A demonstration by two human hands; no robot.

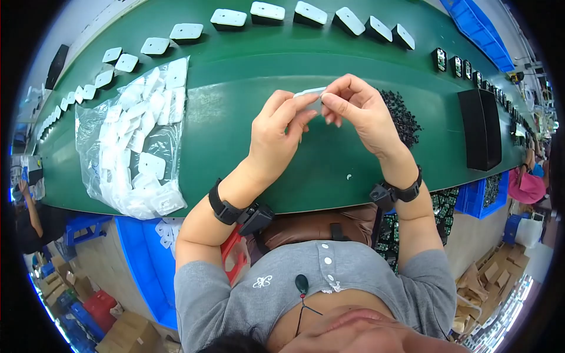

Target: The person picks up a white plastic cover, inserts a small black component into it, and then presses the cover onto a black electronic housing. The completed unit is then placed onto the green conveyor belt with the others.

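My left hand (275, 134) grips a thin white plastic cover (307, 92), seen nearly edge-on above the green table. Thumb and fingers of my right hand (360, 113) are pinched together at the cover's right end. A tiny dark bit shows at those fingertips, too small to make out. Just right of my right hand lies a heap of small black parts (401, 117). To the left of my left hand, an opened clear plastic bag (94, 159) spreads over the table with many loose white covers (152, 166) in it.
Black housings with white covers (228, 19) stand in a curved row along the far side of the green table (235, 76). More dark housings (439, 60) line the right, beside a black box (479, 129). Blue bins (144, 259) sit below the near edge.
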